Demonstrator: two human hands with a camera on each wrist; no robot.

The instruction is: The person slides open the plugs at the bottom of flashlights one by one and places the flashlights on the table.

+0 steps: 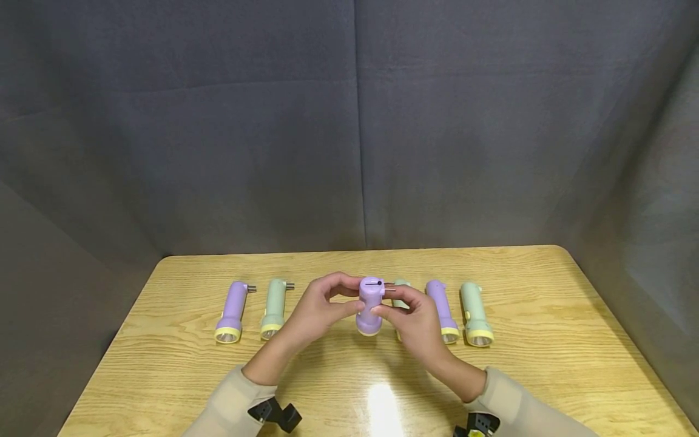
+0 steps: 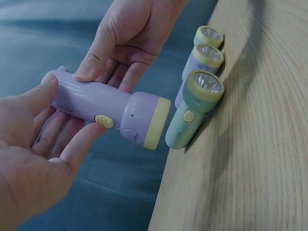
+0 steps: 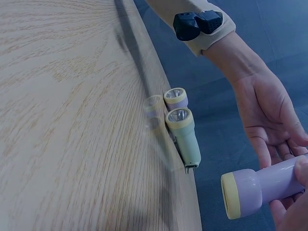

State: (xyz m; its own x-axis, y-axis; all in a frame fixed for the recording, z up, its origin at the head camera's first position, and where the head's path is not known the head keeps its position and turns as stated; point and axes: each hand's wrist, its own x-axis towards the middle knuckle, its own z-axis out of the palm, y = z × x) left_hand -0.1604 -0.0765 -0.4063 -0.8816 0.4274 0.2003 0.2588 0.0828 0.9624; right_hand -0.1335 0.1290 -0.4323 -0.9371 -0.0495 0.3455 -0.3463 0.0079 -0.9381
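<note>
Purple flashlight [image 1: 369, 308] sits between your left hand [image 1: 321, 308] and right hand [image 1: 419, 321], both pinching it. You seem to be handling its extended plug prongs [image 1: 390, 289], nearer the right; the next move calls for a steady left grip while the right works them.

Your held flashlight [image 2: 108, 106]: purple body, pale yellow rim [image 2: 157, 123] and switch [image 2: 104, 121].
Your other purple flashlights [image 1: 235, 300]: pale yellow rims.
Your green flashlights [image 1: 275, 300]: pale green, pale yellow rims.
Your table [image 1: 185, 315]: yellow-brown, streaked wood grain.
Your sleeves [image 1: 229, 397]: plain beige.
Curtain [image 1: 218, 152] facing you: dark grey, head view.
</note>
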